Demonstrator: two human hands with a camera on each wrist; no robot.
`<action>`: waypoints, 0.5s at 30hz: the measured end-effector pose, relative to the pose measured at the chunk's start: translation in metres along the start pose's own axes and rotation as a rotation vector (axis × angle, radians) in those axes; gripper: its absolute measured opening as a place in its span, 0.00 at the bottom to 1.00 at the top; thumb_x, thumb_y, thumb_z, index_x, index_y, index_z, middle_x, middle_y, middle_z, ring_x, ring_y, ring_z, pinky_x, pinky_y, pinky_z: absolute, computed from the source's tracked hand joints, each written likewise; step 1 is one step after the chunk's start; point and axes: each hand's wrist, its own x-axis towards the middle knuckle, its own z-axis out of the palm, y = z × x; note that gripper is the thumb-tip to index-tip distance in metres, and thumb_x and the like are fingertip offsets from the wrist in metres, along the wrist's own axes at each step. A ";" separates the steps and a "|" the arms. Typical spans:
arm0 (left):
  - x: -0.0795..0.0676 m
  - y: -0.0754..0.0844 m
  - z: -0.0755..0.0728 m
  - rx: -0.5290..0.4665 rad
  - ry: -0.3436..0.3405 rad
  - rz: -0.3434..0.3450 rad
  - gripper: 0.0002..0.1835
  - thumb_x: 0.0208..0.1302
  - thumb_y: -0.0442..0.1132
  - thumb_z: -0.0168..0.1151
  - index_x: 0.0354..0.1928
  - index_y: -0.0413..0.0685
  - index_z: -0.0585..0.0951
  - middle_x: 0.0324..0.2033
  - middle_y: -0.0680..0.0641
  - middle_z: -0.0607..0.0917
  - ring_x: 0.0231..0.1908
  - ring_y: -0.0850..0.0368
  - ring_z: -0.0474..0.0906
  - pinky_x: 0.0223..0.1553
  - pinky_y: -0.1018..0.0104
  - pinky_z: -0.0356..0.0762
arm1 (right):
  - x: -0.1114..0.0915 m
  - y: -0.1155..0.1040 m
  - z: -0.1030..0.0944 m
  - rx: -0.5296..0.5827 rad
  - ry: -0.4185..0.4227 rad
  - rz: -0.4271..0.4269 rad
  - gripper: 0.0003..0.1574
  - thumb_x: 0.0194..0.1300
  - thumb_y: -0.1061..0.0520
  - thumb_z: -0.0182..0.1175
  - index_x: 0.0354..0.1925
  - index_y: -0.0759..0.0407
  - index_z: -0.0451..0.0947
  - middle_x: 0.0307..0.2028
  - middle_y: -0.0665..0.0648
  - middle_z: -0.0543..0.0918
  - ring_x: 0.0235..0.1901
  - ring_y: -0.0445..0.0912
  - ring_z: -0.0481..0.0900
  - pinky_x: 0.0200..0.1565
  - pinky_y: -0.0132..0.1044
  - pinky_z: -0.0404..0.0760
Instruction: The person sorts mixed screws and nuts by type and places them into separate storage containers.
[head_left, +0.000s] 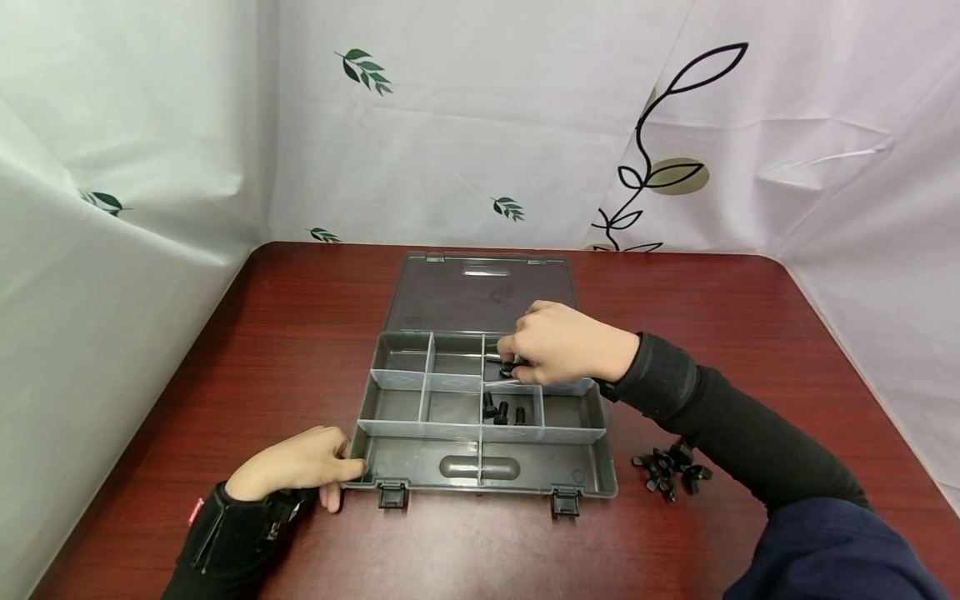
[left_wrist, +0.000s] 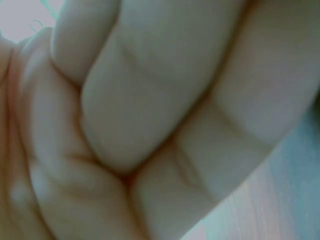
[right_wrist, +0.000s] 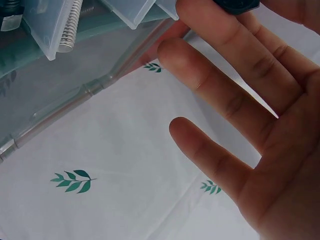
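A grey plastic compartment box [head_left: 420, 430] lies open on the table, its lid [head_left: 450, 292] folded back. My left hand [head_left: 303, 462] grips the box's front left corner; its curled fingers [left_wrist: 145, 85] fill the left wrist view. Over the back compartments, my right hand [head_left: 566, 346] pinches a small black piece [right_wrist: 237, 4], mostly cut off by the frame edge. Its other fingers [right_wrist: 215, 90] are spread. Several black bolts [head_left: 502, 412] stand or lie in a middle compartment. A metal spring [right_wrist: 70, 27] shows beside a clear divider in the right wrist view.
A pile of small black knobs [head_left: 671, 468] lies on the red-brown table [head_left: 750, 350], right of the box, close to my right forearm. Two black latches [head_left: 392, 495] stick out from the box's front edge. White leaf-patterned cloth [head_left: 450, 125] hangs around the table.
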 end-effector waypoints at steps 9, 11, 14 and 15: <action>0.000 0.000 0.000 0.001 0.000 0.007 0.14 0.55 0.43 0.53 0.16 0.46 0.70 0.09 0.53 0.77 0.13 0.58 0.77 0.21 0.63 0.73 | 0.001 -0.001 0.000 -0.011 0.024 -0.016 0.04 0.54 0.52 0.60 0.31 0.49 0.77 0.21 0.44 0.77 0.20 0.38 0.71 0.47 0.47 0.72; 0.000 -0.001 0.000 -0.003 -0.003 0.011 0.14 0.55 0.43 0.53 0.17 0.45 0.71 0.09 0.53 0.77 0.14 0.57 0.77 0.21 0.63 0.73 | 0.001 -0.001 0.001 -0.019 0.030 -0.015 0.04 0.55 0.51 0.60 0.29 0.48 0.77 0.20 0.43 0.76 0.20 0.37 0.71 0.47 0.46 0.71; 0.000 -0.001 0.000 -0.010 -0.005 0.012 0.14 0.56 0.44 0.54 0.18 0.45 0.71 0.10 0.53 0.78 0.14 0.57 0.77 0.20 0.62 0.73 | 0.001 -0.002 0.000 -0.033 0.039 -0.004 0.09 0.56 0.46 0.60 0.31 0.47 0.78 0.21 0.43 0.77 0.23 0.38 0.73 0.49 0.46 0.70; 0.000 -0.001 0.000 -0.012 -0.006 0.011 0.13 0.56 0.44 0.54 0.18 0.45 0.72 0.10 0.53 0.78 0.14 0.57 0.77 0.20 0.62 0.73 | 0.001 -0.002 0.000 -0.033 0.041 0.001 0.11 0.57 0.44 0.59 0.32 0.48 0.78 0.22 0.43 0.78 0.25 0.39 0.74 0.50 0.46 0.69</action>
